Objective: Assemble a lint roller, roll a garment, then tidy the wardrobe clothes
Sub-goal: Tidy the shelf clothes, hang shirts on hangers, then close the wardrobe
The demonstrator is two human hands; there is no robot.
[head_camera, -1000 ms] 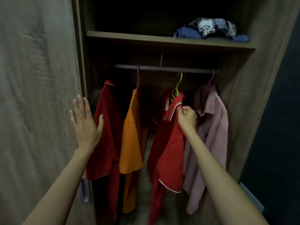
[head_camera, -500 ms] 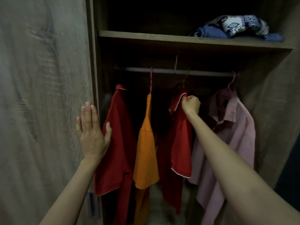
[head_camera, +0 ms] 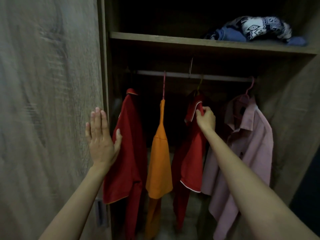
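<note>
Four garments hang from the pale metal rail point(head_camera: 216, 77) in the brown wood-grain wardrobe: a dark red shirt point(head_camera: 128, 144) at left, an orange top point(head_camera: 159, 161), a red short-sleeved shirt with white piping point(head_camera: 190, 161), and a pink button-up shirt point(head_camera: 251, 144) at right. We read this as the tidying step (no lint roller in view, so we cannot place it). The right hand point(head_camera: 206, 119) pinches the piped red shirt's collar, thumb and fingers curled round the cloth just below its yellow hanger hook point(head_camera: 200, 84). The left hand point(head_camera: 101, 141) is flat, fingers straight and together, at the edge of the wood-grain door point(head_camera: 48, 118); whether its thumb touches the dark red shirt we cannot tell. Next, we judge, the collar needs squaring on the hanger, or the hanger sliding along the rail to even the gaps, with a gentle pull so the shirt does not slip off. A blue and patterned cloth bundle point(head_camera: 259, 30) lies on the upper wooden shelf point(head_camera: 173, 39).
</note>
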